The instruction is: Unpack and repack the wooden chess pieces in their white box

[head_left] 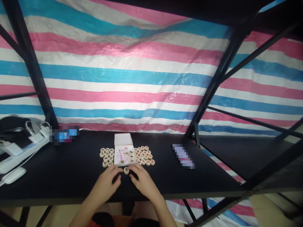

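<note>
While both hands (109,177) (142,178) arch inward, loosely open, a round piece (126,171) sits between them, any grip unclear.

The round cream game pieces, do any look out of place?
One round cream piece with black writing sits alone between the left hand and right hand, in front of the open white box. It looks odd because the other pieces gather beside or inside the box.

The black tabletop (75,170) supports an open box (118,153), with black-marked pieces (106,154) on its left side and red-marked pieces (145,156) on its right. A power strip (7,164) lies far left; a blurred flat item (183,156), right.
</note>
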The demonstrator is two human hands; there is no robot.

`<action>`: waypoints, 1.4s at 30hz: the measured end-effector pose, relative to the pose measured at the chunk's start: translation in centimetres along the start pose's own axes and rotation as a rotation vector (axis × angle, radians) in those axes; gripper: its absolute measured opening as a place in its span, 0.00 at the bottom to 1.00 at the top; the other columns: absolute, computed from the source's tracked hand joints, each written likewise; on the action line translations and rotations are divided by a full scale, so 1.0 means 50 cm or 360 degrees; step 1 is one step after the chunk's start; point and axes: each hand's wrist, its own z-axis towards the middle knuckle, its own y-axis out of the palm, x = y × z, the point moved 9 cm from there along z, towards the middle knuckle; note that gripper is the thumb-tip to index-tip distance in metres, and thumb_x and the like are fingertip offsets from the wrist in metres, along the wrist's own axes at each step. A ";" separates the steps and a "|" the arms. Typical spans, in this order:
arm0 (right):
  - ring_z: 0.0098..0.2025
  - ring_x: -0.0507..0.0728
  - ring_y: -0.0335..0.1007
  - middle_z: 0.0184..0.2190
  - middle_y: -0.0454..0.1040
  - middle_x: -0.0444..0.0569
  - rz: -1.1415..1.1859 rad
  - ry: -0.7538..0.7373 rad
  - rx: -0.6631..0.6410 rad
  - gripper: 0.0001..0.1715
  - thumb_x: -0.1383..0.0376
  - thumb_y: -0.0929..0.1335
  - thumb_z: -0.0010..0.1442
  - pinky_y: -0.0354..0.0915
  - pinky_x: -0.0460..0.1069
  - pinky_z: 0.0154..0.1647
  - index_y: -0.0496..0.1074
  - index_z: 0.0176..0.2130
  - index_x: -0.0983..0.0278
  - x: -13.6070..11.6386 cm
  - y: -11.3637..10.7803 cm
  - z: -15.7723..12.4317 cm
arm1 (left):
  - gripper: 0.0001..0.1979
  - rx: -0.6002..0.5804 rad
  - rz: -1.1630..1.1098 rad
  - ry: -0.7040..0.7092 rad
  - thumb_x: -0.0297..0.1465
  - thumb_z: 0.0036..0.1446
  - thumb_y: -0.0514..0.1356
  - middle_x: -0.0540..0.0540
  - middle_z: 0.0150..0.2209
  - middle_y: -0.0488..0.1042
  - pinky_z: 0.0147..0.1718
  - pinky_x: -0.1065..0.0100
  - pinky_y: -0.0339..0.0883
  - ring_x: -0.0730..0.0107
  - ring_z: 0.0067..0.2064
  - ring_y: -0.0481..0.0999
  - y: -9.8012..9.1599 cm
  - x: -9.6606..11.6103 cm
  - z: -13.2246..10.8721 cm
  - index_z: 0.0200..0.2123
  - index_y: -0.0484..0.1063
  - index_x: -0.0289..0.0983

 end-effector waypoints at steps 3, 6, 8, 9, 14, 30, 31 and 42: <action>0.49 0.57 0.68 0.48 0.69 0.50 0.0001 0.0082 0.0098 0.20 0.73 0.62 0.57 0.65 0.52 0.52 0.70 0.47 0.59 0.015 -0.008 -0.002 | 0.18 -0.0100 0.0231 0.0043 0.30 0.58 0.52 0.42 0.41 0.72 0.41 0.60 0.69 0.59 0.41 0.73 0.061 0.041 -0.003 0.51 0.70 0.44; 0.45 0.57 0.70 0.45 0.71 0.51 -0.0063 0.0134 0.0127 0.16 0.72 0.62 0.58 0.67 0.52 0.48 0.71 0.45 0.61 0.023 -0.011 -0.002 | 0.18 -0.0097 0.0429 0.0017 0.30 0.58 0.51 0.41 0.39 0.72 0.39 0.58 0.68 0.57 0.40 0.73 0.077 0.033 -0.003 0.51 0.70 0.42; 0.43 0.58 0.70 0.41 0.73 0.50 -0.0108 0.0164 0.0111 0.15 0.72 0.61 0.59 0.67 0.52 0.46 0.71 0.43 0.61 0.026 -0.010 -0.001 | 0.18 -0.0052 0.0515 -0.0034 0.30 0.59 0.51 0.41 0.38 0.72 0.38 0.58 0.67 0.57 0.39 0.72 0.064 0.010 -0.023 0.50 0.71 0.43; 0.42 0.58 0.71 0.40 0.74 0.50 -0.0126 0.0175 0.0105 0.15 0.72 0.61 0.59 0.67 0.52 0.46 0.72 0.43 0.62 0.027 -0.009 -0.001 | 0.18 -0.0017 0.0554 -0.0067 0.31 0.58 0.51 0.41 0.38 0.73 0.37 0.58 0.67 0.57 0.38 0.72 0.052 -0.007 -0.039 0.50 0.71 0.44; 0.40 0.57 0.71 0.38 0.75 0.50 -0.0156 0.0173 0.0107 0.13 0.71 0.62 0.60 0.66 0.51 0.44 0.73 0.41 0.62 0.030 -0.009 0.000 | 0.18 0.0190 0.0755 -0.0290 0.36 0.56 0.52 0.41 0.41 0.75 0.36 0.57 0.66 0.52 0.42 0.73 -0.054 -0.112 -0.117 0.48 0.73 0.45; 0.39 0.56 0.70 0.37 0.75 0.49 -0.0150 0.0195 0.0118 0.13 0.70 0.62 0.60 0.65 0.50 0.43 0.73 0.40 0.63 0.038 -0.009 -0.002 | 0.19 -0.0033 0.0976 -0.0358 0.28 0.62 0.47 0.42 0.46 0.75 0.42 0.60 0.66 0.56 0.43 0.71 -0.095 -0.169 0.014 0.51 0.71 0.37; 0.39 0.56 0.70 0.37 0.75 0.49 -0.0154 0.0195 0.0119 0.13 0.70 0.62 0.60 0.65 0.50 0.43 0.73 0.40 0.63 0.037 -0.009 -0.001 | 0.19 -0.0032 0.0983 -0.0348 0.28 0.62 0.47 0.42 0.46 0.75 0.42 0.60 0.66 0.56 0.43 0.71 -0.093 -0.169 0.015 0.52 0.71 0.37; 0.37 0.56 0.70 0.35 0.74 0.48 -0.0143 0.0205 0.0134 0.14 0.70 0.61 0.60 0.65 0.50 0.42 0.72 0.43 0.62 0.033 -0.014 -0.001 | 0.17 0.0089 0.0889 -0.0160 0.29 0.62 0.49 0.40 0.47 0.72 0.45 0.60 0.66 0.56 0.46 0.71 -0.093 -0.064 0.036 0.49 0.73 0.38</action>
